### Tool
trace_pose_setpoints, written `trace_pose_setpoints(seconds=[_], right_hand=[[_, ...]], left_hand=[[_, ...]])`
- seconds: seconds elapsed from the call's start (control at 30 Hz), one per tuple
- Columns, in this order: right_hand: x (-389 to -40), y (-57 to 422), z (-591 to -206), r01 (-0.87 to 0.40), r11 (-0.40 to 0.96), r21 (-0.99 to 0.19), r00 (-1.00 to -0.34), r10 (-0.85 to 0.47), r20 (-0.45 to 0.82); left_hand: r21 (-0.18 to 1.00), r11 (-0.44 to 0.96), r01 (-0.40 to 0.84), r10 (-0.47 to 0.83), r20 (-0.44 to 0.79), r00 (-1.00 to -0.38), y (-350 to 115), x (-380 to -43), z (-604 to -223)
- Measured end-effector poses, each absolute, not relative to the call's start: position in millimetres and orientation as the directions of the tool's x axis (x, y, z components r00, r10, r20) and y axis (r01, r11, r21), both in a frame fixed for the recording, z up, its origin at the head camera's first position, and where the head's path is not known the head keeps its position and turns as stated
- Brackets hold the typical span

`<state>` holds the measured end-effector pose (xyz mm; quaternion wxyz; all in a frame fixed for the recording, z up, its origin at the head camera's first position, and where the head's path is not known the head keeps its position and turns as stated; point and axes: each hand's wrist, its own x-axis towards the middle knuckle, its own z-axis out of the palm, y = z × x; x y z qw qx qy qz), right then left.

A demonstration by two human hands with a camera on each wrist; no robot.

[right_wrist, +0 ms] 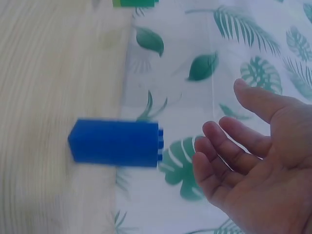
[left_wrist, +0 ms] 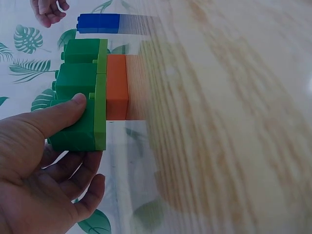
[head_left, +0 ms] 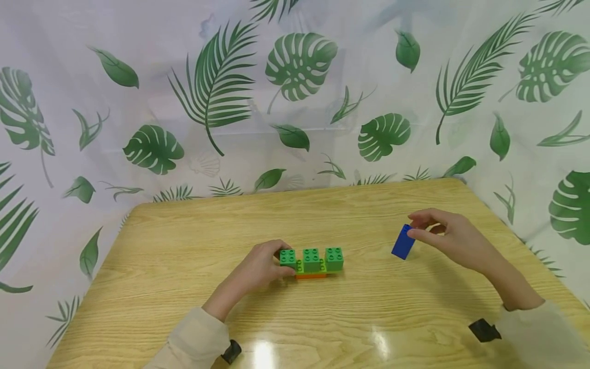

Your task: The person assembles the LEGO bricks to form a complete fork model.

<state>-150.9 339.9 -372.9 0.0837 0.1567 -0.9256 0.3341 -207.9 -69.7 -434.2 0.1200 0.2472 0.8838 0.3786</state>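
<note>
My left hand (head_left: 260, 266) pinches the leftmost dark green block (head_left: 288, 258) of a built row, thumb on its near side. That row has a middle green block (head_left: 311, 260) and a right green block (head_left: 334, 259), set apart on a light green layer. Beneath the layer's centre sits an orange block (head_left: 311, 276). To the right, blue blocks (head_left: 403, 243) stand upright in a stack on the table, studs up. Close by its top is my right hand (head_left: 444, 236); in the right wrist view its loosely bent fingers (right_wrist: 214, 139) hold nothing, a gap from the studs.
The wood-grain table (head_left: 207, 225) carries both builds. Behind it and at its sides hangs a white sheet (head_left: 322, 133) printed with green leaves. Black straps (head_left: 484, 330) show at the cream sleeves (head_left: 193, 338).
</note>
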Motion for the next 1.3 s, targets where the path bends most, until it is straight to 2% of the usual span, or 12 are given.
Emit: trace_pose_setpoints(seconds=[0.43, 0.73, 1.3], right_hand=[[-160.1, 370.4, -399.1, -0.289, 0.753, -0.591, -0.951, -0.155, 0.268], [-169.2, 365.8, -417.4, -0.206, 0.778, -0.593, -0.978, -0.146, 0.149], [-170.0, 351.0, -420.9, -0.239, 0.762, -0.602, -0.971, -0.185, 0.152]], left_hand=[[0.734, 0.583, 0.349, 0.533, -0.021, -0.846, -70.1, -209.4, -433.4], [0.732, 0.584, 0.350, 0.532, -0.020, -0.846, -70.1, -211.6, -434.9], [0.741, 0.585, 0.328, 0.525, -0.038, -0.850, -70.3, -209.3, -434.1]])
